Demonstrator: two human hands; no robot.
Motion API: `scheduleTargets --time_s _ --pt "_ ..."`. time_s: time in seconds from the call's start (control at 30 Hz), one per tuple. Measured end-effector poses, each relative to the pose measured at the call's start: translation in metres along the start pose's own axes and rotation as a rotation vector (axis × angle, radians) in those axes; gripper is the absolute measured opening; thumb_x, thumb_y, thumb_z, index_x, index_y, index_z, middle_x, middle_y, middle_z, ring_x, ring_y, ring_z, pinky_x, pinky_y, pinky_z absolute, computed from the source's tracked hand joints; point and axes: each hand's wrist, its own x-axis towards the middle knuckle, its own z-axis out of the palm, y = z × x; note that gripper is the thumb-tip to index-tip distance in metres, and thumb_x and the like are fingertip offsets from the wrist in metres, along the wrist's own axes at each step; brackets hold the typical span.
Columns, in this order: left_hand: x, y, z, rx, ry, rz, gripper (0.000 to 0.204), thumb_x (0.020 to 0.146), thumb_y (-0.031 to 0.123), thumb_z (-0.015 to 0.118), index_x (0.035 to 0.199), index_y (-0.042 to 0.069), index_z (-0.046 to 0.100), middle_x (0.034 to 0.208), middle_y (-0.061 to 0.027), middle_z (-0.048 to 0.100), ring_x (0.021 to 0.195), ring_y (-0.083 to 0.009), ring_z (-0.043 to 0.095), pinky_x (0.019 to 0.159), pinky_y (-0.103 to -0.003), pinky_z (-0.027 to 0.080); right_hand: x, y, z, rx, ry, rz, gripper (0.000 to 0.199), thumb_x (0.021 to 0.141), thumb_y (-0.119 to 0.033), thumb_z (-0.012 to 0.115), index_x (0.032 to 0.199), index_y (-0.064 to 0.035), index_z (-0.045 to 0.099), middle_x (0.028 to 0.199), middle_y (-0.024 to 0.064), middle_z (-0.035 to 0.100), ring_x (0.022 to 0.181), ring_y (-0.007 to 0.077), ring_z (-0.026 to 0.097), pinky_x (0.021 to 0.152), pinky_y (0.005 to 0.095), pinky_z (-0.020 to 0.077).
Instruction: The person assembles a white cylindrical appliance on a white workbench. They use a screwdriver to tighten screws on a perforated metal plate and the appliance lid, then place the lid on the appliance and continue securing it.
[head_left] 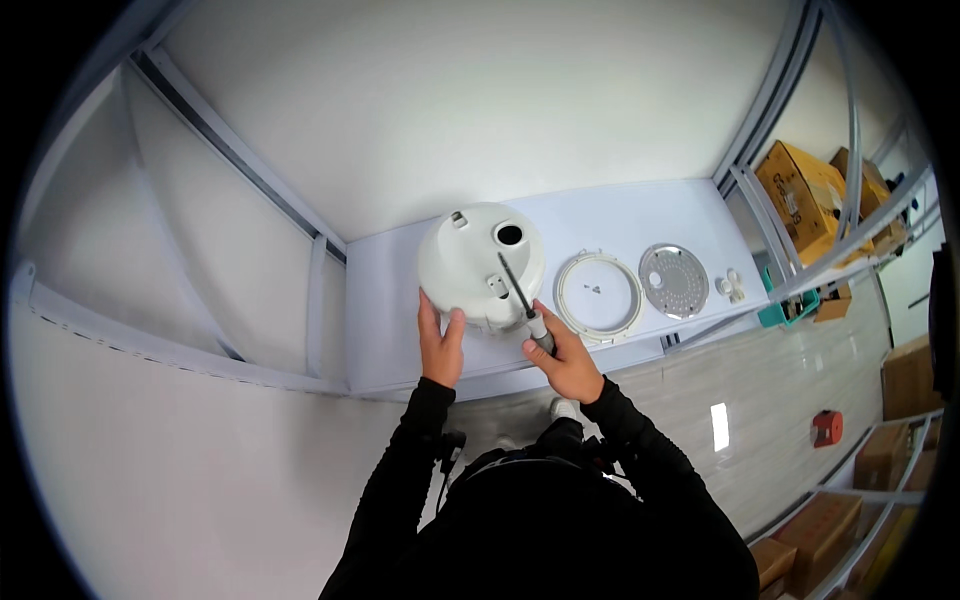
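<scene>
A white, rounded appliance housing [463, 262] sits on the white table, with a round dark hole and small recessed fittings on its top. My left hand [440, 345] grips its near left edge, thumb on the near side. In my right hand [568, 365] is a screwdriver [541, 332] with a grey handle, its dark shaft slanting up and left over the housing. My right fingers are close to the housing's near right edge; whether they touch it I cannot tell. Just right of it lies a white ring [560, 309] with several tiny screws [594, 289] inside its opening.
Beyond the ring are a perforated silver disc [676, 282] and several small white parts [733, 286] near the table's [700, 212] right end. Grey frame posts [225, 150] flank the table. Cardboard boxes [800, 197], a teal bin [790, 308] and a red stool [828, 428] stand to the right.
</scene>
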Motion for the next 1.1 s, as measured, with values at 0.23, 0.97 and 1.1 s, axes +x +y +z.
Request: scheduleTargets --time_s 0.23,0.97,1.1 --pt "0.021 -0.007 -0.01 0.091 -0.035 -0.049 0.073 0.104 0.029 0.062 0.157 -0.003 0.024 0.156 -0.0219 0.035 0.147 -0.0307 0.035 0.121 -0.042 0.03 -0.023 -0.038 0.025 0.252 0.172 0.312 0.032 0.102 -0.026 0.067 0.119 0.0001 0.059 0.094 0.003 0.064 0.086 0.0095 0.059 0.079 0.028 0.0482" --pt "-0.059 0.013 0.04 -0.186 -0.524 -0.382 0.053 0.105 0.016 0.059 0.149 -0.002 0.037 0.093 -0.0114 0.071 0.074 -0.0127 0.067 0.062 -0.026 0.054 -0.127 -0.08 0.036 -0.059 0.169 0.335 0.052 0.097 -0.014 0.064 0.146 -0.0087 0.047 0.099 0.0182 0.066 0.089 0.0301 0.066 0.082 0.0385 0.0514" --pt "-0.052 0.012 0.038 -0.165 -0.519 -0.388 0.057 0.103 0.015 0.061 0.151 -0.004 0.036 0.093 -0.0122 0.072 0.073 -0.0142 0.069 0.06 -0.026 0.054 -0.125 -0.063 0.042 0.1 0.186 0.37 0.048 0.101 -0.014 0.061 0.147 -0.0093 0.047 0.1 0.0109 0.067 0.076 0.0172 0.061 0.07 0.0313 0.0494"
